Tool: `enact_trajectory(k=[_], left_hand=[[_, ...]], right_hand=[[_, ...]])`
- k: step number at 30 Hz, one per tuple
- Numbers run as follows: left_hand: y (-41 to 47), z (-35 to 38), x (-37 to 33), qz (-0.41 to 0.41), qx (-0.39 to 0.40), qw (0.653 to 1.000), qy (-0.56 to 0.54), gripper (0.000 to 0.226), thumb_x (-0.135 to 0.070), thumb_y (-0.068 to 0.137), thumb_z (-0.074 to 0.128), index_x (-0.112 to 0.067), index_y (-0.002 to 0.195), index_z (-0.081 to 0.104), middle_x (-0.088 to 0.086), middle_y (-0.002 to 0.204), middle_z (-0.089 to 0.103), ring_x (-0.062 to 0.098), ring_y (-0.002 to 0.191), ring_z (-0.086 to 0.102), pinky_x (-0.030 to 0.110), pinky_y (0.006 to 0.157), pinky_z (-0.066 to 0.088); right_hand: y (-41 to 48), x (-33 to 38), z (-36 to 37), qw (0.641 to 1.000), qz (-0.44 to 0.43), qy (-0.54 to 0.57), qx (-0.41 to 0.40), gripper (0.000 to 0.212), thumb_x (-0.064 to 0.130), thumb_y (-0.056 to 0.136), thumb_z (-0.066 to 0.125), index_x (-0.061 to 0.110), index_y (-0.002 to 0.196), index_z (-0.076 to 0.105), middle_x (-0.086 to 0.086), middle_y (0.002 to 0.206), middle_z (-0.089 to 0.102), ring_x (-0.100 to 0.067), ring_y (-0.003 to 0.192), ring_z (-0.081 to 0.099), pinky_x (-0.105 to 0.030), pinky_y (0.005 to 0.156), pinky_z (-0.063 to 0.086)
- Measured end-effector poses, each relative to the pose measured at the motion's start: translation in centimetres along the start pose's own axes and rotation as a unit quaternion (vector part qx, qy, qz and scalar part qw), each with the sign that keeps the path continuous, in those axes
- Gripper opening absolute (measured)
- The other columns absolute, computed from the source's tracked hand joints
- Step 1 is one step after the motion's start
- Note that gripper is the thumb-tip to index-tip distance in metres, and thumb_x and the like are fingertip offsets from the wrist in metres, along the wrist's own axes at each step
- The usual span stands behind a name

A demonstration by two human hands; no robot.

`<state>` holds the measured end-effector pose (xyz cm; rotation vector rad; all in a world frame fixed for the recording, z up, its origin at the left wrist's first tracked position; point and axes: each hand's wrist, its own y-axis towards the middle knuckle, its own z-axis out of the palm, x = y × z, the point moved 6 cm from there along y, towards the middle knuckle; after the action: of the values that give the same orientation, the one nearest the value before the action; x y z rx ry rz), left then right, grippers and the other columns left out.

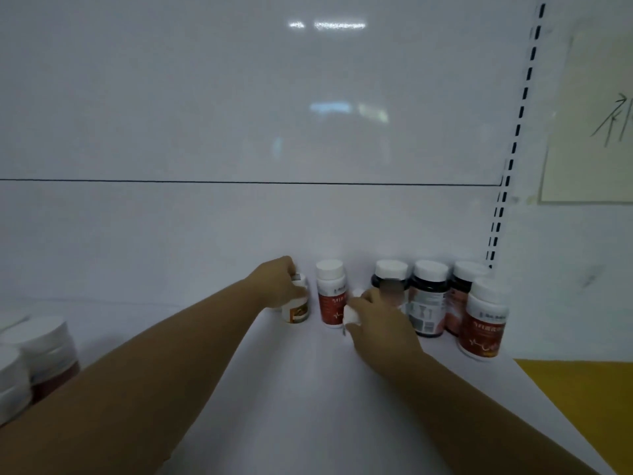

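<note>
Obs.: white shelf (308, 406), back panel behind it. A row of bottles is set along the far edge.

Left hand (277, 286): fingers curled over the top and side of a small orange-labelled bottle (298, 311), which stands upright on the shelf at the left end of the row. Grasp judged firm; the cap is hidden by the fingers.

Right hand (380, 320): closed round a white bottle (351, 315), mostly hidden by the palm. Whether its base is on the shelf cannot be told.

Between the two hands a red-labelled bottle (330, 296) stands upright, just beside both held bottles. To the right three dark bottles (428, 299) are packed close, with a second red bottle (484, 320) nearer the front. Stacked jars (41, 354) are seen at the near left.

Step judged: bottles being placed into the row.

Risks noted:
- The gap between the red-labelled bottle and the dark bottles is narrow. If the white bottle is pushed in at an angle, a neighbour could be knocked and the tall, close-packed row toppled in turn.
- The right knuckles lie very near the leftmost dark bottle; a wide release could tip it.
- The red-labelled bottle is flanked by both hands, so a sideways move of either could nudge it over.
- Both bottles are handled at once, so attention is split; one may be let go tilted.
</note>
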<state>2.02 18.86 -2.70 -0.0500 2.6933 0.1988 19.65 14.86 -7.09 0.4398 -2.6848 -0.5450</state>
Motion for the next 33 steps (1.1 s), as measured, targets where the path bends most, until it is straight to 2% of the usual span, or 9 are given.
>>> enact_trajectory(k=[4, 7, 10, 12, 16, 19, 25, 30, 33], left_hand=[[-0.4, -0.4, 0.2, 0.0, -0.03, 0.999, -0.038, 0.029, -0.028, 0.088, 0.061, -0.012, 0.112, 0.056, 0.009, 0.117, 0.059, 0.021, 0.096, 0.052, 0.031, 0.085, 0.046], [-1.7, -2.1, 0.4, 0.014, -0.032, 0.994, -0.107, 0.021, -0.025, 0.087, 0.063, -0.015, 0.104, 0.058, 0.011, 0.116, 0.06, 0.026, 0.098, 0.057, 0.036, 0.086, 0.049], [-4.5, -5.6, 0.1, 0.029, -0.027, 0.973, -0.227, 0.011, -0.022, 0.09, 0.06, -0.016, 0.099, 0.059, 0.012, 0.11, 0.063, 0.03, 0.099, 0.061, 0.042, 0.083, 0.053], [-6.9, -8.2, -0.2, 0.039, -0.011, 0.96, -0.276, 0.011, -0.021, 0.093, 0.054, -0.018, 0.103, 0.059, 0.006, 0.102, 0.064, 0.024, 0.092, 0.063, 0.041, 0.078, 0.056], [-12.7, -13.0, 1.0, 0.072, -0.037, 0.933, -0.351, 0.019, -0.023, 0.096, 0.047, -0.017, 0.105, 0.062, 0.004, 0.092, 0.066, 0.021, 0.081, 0.066, 0.036, 0.061, 0.058], [-17.0, -15.9, 4.1, 0.076, -0.074, 0.915, -0.389, 0.022, -0.023, 0.096, 0.045, -0.019, 0.106, 0.064, 0.003, 0.089, 0.068, 0.019, 0.077, 0.067, 0.032, 0.056, 0.053], [-25.2, -21.6, 12.6, 0.057, -0.173, 0.88, -0.439, 0.019, -0.026, 0.093, 0.052, -0.024, 0.105, 0.066, 0.005, 0.097, 0.072, 0.02, 0.082, 0.07, 0.036, 0.064, 0.057], [-31.3, -26.8, 21.2, 0.026, -0.231, 0.879, -0.417, 0.018, -0.031, 0.089, 0.056, -0.025, 0.103, 0.066, 0.001, 0.097, 0.073, 0.021, 0.087, 0.071, 0.036, 0.069, 0.059], [-34.1, -29.4, 26.0, 0.014, -0.237, 0.885, -0.4, 0.02, -0.03, 0.089, 0.057, -0.023, 0.105, 0.066, 0.002, 0.098, 0.072, 0.022, 0.087, 0.071, 0.036, 0.068, 0.059]], right_hand=[[-0.7, 0.3, -0.7, 0.999, -0.026, 0.035, -0.019, 0.036, 0.035, 0.09, 0.054, 0.025, 0.125, 0.053, 0.003, 0.126, 0.056, -0.016, 0.11, 0.055, -0.028, 0.093, 0.044], [-1.0, 0.0, -1.3, 0.978, 0.029, 0.206, -0.008, 0.039, 0.037, 0.082, 0.067, 0.027, 0.119, 0.059, 0.011, 0.106, 0.06, -0.007, 0.096, 0.058, -0.025, 0.087, 0.046], [-0.6, 1.1, -1.8, 0.879, 0.077, 0.469, 0.042, 0.03, 0.028, 0.081, 0.071, 0.017, 0.108, 0.064, 0.008, 0.09, 0.067, -0.006, 0.078, 0.061, -0.017, 0.065, 0.047], [-0.3, 3.2, -2.7, 0.821, 0.075, 0.56, 0.079, 0.016, 0.025, 0.086, 0.066, 0.016, 0.099, 0.067, 0.004, 0.08, 0.068, -0.01, 0.072, 0.062, -0.019, 0.059, 0.05], [-0.7, 10.0, -5.2, 0.71, 0.029, 0.685, 0.158, 0.015, 0.019, 0.089, 0.056, 0.018, 0.099, 0.067, -0.003, 0.092, 0.071, -0.017, 0.084, 0.067, -0.028, 0.062, 0.057], [-1.8, 16.0, -6.7, 0.655, -0.021, 0.73, 0.193, 0.019, 0.018, 0.085, 0.054, 0.018, 0.1, 0.066, -0.006, 0.094, 0.071, -0.019, 0.082, 0.068, -0.035, 0.067, 0.059], [-4.9, 28.8, -7.0, 0.678, -0.117, 0.695, 0.209, 0.026, 0.017, 0.096, 0.045, 0.025, 0.094, 0.07, -0.002, 0.089, 0.072, -0.016, 0.078, 0.069, -0.033, 0.056, 0.057], [-7.2, 40.2, -5.2, 0.668, -0.136, 0.696, 0.224, 0.023, 0.014, 0.095, 0.048, 0.02, 0.091, 0.07, -0.003, 0.085, 0.072, -0.016, 0.076, 0.069, -0.031, 0.055, 0.056], [-8.6, 46.0, -3.6, 0.692, -0.144, 0.673, 0.22, 0.015, 0.015, 0.092, 0.054, 0.017, 0.097, 0.068, -0.006, 0.088, 0.072, -0.018, 0.081, 0.07, -0.033, 0.06, 0.058]])
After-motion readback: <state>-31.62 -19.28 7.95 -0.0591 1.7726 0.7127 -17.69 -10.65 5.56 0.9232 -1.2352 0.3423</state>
